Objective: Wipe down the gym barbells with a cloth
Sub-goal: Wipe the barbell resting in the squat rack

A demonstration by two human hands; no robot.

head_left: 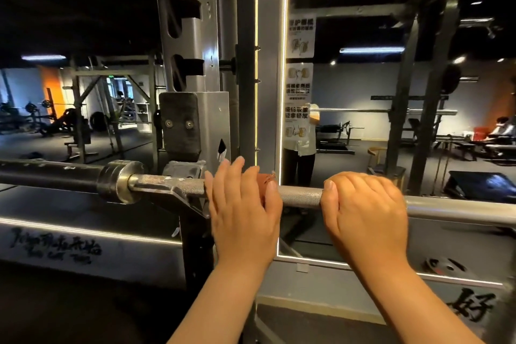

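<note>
On the rack (190, 36), barbell (301, 195) lies level, left to right.

"轻拿轻放" on poster (297, 114); "好" on wall (307, 285)

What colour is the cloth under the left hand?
Reddish brown; the cloth shows in the head view, mostly under the left hand on the barbell.
</note>
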